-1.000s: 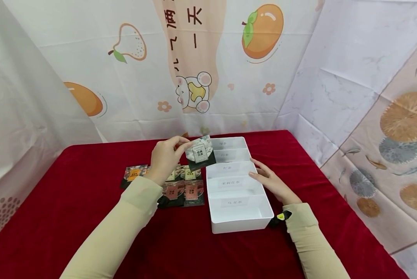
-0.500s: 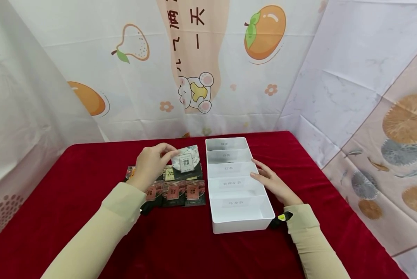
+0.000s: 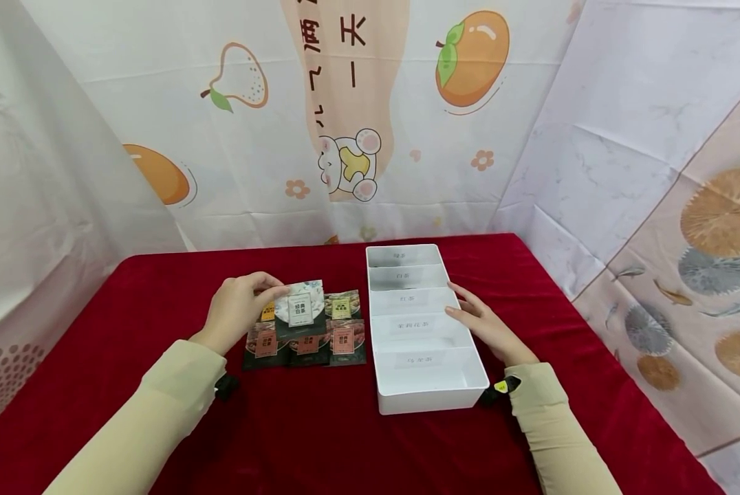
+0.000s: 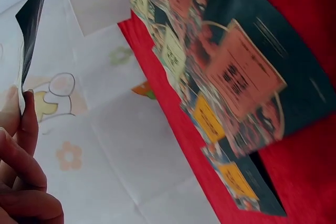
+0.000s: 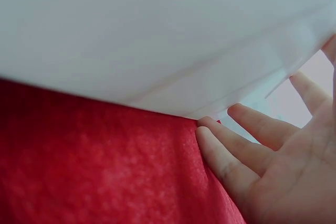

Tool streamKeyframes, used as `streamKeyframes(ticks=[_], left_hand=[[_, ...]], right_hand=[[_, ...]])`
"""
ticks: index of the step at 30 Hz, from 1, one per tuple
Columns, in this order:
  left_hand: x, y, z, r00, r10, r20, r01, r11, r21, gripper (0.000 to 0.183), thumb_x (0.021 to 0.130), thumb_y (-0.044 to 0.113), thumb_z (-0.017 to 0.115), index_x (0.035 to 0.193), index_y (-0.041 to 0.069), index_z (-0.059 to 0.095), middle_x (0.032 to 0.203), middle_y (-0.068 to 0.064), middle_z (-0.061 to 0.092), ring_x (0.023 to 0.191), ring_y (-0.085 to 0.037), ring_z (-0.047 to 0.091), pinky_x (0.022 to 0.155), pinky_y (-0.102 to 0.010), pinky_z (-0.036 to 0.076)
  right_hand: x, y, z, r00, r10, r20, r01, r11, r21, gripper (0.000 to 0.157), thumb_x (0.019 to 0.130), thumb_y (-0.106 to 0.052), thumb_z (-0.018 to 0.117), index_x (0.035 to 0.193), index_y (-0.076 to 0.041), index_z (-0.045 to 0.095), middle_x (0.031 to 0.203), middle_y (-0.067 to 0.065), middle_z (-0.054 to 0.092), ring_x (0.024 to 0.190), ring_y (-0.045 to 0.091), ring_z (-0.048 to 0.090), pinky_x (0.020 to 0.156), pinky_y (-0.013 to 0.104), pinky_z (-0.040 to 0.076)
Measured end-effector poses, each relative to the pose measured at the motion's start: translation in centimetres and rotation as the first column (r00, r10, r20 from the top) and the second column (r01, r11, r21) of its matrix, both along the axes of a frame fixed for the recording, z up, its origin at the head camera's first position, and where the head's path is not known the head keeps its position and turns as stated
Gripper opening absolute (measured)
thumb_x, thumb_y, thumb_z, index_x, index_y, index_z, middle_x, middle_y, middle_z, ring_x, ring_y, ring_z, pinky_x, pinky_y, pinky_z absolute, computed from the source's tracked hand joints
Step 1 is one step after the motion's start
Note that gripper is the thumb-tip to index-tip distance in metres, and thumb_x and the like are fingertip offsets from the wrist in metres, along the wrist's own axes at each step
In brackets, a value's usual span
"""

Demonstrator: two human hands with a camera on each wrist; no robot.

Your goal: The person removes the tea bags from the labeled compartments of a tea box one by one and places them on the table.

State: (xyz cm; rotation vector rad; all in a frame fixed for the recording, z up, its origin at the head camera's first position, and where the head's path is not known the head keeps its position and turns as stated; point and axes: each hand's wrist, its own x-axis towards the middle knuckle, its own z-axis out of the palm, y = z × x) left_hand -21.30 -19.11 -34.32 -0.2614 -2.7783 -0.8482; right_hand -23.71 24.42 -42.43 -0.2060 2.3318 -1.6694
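Between thumb and fingers, my left hand (image 3: 236, 306) pinches a white-and-dark tea sachet (image 3: 300, 309) by its upper left edge, held above other sachets. In the left wrist view the sachet (image 4: 32, 24) appears nearly edge-on. Below it lie red-label sachets (image 3: 343, 342) in a front row, with a yellow-green-label sachet (image 3: 342, 306) and an orange-label sachet (image 3: 267, 313) behind, partly covered. My right hand (image 3: 484, 323) rests against the right side of a white divided box (image 3: 432, 399); in the right wrist view its extended fingers (image 5: 252, 124) touch the box wall.
The box has several compartments in a line, their dividers bearing paper labels (image 3: 410, 299). A red cloth (image 3: 308, 426) covers the table. Printed curtains (image 3: 240, 172) stand behind and at both sides.
My left hand has carried the white-and-dark sachet leftward and down, from beside the box to above the sachet rows. The right hand has stayed on the box.
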Motion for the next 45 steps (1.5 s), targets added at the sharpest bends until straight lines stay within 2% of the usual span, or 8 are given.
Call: streamKeyframes(ticks=[4,7,17,22,26,33,39,45], left_hand=[[0.1,-1.2,0.0,1.000,0.004,0.015,-0.003,1.000,-0.017,0.021,0.092,0.033,0.070,0.099,0.014,0.076,0.084,-0.005,0.075,0.073,-0.020,0.064,0.060,-0.030,0.046],[0.0,-2.0,-0.1,0.999,0.009,0.045,-0.008,1.000,-0.022,0.022,0.092,0.035,0.070,0.098,0.014,0.076,0.087,-0.006,0.075,0.078,-0.021,0.065,0.062,-0.031,0.047],[0.2,-5.4,-1.3,0.992,0.045,0.121,-0.039,0.998,-0.051,0.027,0.091,0.035,0.072,0.097,0.009,0.072,0.097,-0.013,0.074,0.079,-0.022,0.062,0.062,-0.030,0.045],[-0.1,-6.7,-2.0,0.977,0.083,0.194,-0.071,0.995,-0.064,0.031,0.091,0.037,0.071,0.099,0.007,0.072,0.101,-0.016,0.073,0.080,-0.023,0.060,0.063,-0.031,0.044],[-0.5,-7.6,-2.6,0.965,0.104,0.242,-0.087,0.993,-0.080,0.035,0.092,0.040,0.070,0.102,0.007,0.071,0.106,-0.018,0.071,0.087,-0.026,0.060,0.069,-0.034,0.048],[-0.8,-8.8,-3.3,0.945,0.101,0.312,-0.082,0.994,-0.073,0.042,0.091,0.046,0.069,0.105,0.006,0.071,0.113,-0.021,0.069,0.098,-0.032,0.061,0.078,-0.044,0.052],[-1.3,-9.8,-3.8,0.940,0.100,0.328,-0.071,0.992,-0.100,0.043,0.088,0.049,0.072,0.099,0.006,0.073,0.107,-0.019,0.070,0.096,-0.031,0.062,0.079,-0.045,0.052],[-1.8,-10.5,-4.2,0.919,0.129,0.372,-0.076,0.985,-0.155,0.043,0.086,0.048,0.073,0.097,0.006,0.074,0.102,-0.017,0.070,0.090,-0.027,0.060,0.074,-0.042,0.052]], right_hand=[[0.0,0.1,-0.2,1.000,-0.003,-0.002,0.003,1.000,0.002,0.071,0.100,-0.037,0.058,0.159,-0.028,0.020,0.157,0.024,0.030,0.127,0.038,0.053,0.104,0.048,0.043],[0.0,0.1,-0.2,1.000,-0.003,-0.006,0.003,1.000,0.001,0.071,0.100,-0.037,0.058,0.159,-0.028,0.020,0.157,0.024,0.030,0.126,0.037,0.054,0.103,0.048,0.043],[-0.1,0.1,-0.2,1.000,0.005,-0.004,-0.005,1.000,-0.014,0.071,0.100,-0.037,0.058,0.159,-0.028,0.020,0.157,0.023,0.031,0.126,0.036,0.054,0.102,0.045,0.044],[0.0,0.1,-0.2,1.000,0.008,-0.002,-0.008,1.000,-0.013,0.071,0.100,-0.038,0.058,0.159,-0.029,0.019,0.158,0.023,0.029,0.128,0.037,0.052,0.103,0.046,0.043],[0.0,0.2,-0.1,1.000,0.007,-0.003,-0.007,1.000,-0.009,0.071,0.100,-0.037,0.057,0.159,-0.028,0.019,0.158,0.024,0.028,0.129,0.038,0.051,0.104,0.048,0.042],[0.0,0.0,0.1,1.000,0.007,-0.003,-0.007,1.000,-0.011,0.071,0.100,-0.037,0.058,0.159,-0.027,0.020,0.158,0.024,0.029,0.130,0.039,0.050,0.104,0.047,0.042],[0.0,0.0,0.0,1.000,0.011,0.007,-0.011,1.000,-0.017,0.072,0.100,-0.038,0.058,0.159,-0.029,0.019,0.159,0.023,0.028,0.132,0.039,0.048,0.104,0.046,0.042],[-0.1,0.1,-0.1,1.000,0.003,0.009,-0.003,1.000,-0.017,0.072,0.099,-0.038,0.058,0.159,-0.029,0.020,0.158,0.023,0.030,0.128,0.037,0.052,0.102,0.045,0.043]])
